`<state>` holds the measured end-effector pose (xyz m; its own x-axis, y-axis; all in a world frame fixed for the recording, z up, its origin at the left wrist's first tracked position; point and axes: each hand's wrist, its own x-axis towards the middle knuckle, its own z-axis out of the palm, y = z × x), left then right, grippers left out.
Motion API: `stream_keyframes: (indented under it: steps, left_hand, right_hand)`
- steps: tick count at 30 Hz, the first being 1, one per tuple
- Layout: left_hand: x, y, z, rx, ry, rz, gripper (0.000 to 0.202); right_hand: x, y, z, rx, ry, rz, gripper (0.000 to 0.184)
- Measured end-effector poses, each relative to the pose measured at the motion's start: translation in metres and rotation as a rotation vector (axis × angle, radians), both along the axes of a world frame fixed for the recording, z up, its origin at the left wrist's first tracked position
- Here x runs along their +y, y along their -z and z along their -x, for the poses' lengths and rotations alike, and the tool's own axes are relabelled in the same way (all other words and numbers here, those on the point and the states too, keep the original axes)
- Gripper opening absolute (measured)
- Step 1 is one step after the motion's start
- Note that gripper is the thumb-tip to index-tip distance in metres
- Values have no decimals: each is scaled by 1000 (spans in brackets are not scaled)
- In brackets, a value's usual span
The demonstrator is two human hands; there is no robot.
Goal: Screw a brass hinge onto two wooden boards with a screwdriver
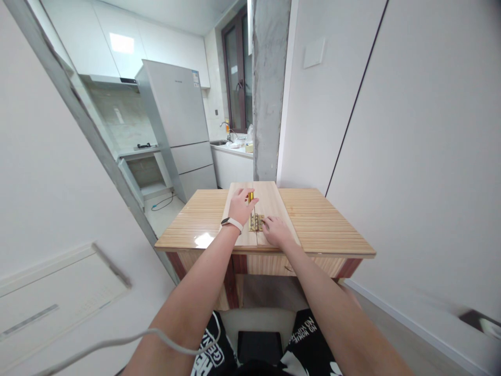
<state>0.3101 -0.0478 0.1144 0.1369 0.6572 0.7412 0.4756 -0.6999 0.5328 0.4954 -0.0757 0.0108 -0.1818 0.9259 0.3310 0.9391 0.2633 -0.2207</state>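
My left hand (241,204) is closed round a short yellow-and-black handle, which looks like that of a screwdriver (251,197), held over the boards. Just below it, a brass-coloured hinge (254,223) lies spread flat across the seam between two pale wooden boards (270,196). The fingertips of my right hand (276,230) are pressed together at the right leaf of the hinge, partly covering it. Whether they also pinch a small screw is too fine to see. Both boards lie side by side on a wood-grain table (313,216).
A white cable (152,331) crosses my left forearm. Under the tabletop there is a drawer front (270,265). Beyond the table stand a grey fridge (176,104), a kitchen counter with a sink (219,142), and a concrete-edged wall (268,94). White panels (410,120) rise on the right.
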Motion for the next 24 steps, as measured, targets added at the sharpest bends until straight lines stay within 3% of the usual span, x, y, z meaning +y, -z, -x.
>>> stream_keyframes:
  steps: [5, 13, 16, 24]
  left_hand:
    - [0, 0, 2, -10, -41, 31, 25]
    - [6, 7, 1, -35, 27, 46, 41]
    - [5, 7, 0, -10, 51, 45, 36]
    - [1, 3, 1, -4, -55, 5, 28]
  right_hand:
    - [0, 0, 0, -4, 0, 8, 39]
    - [0, 2, 0, -12, 8, -9, 38]
    - [1, 1, 0, -15, 12, 6, 38]
    - [0, 0, 0, -7, 5, 8, 39]
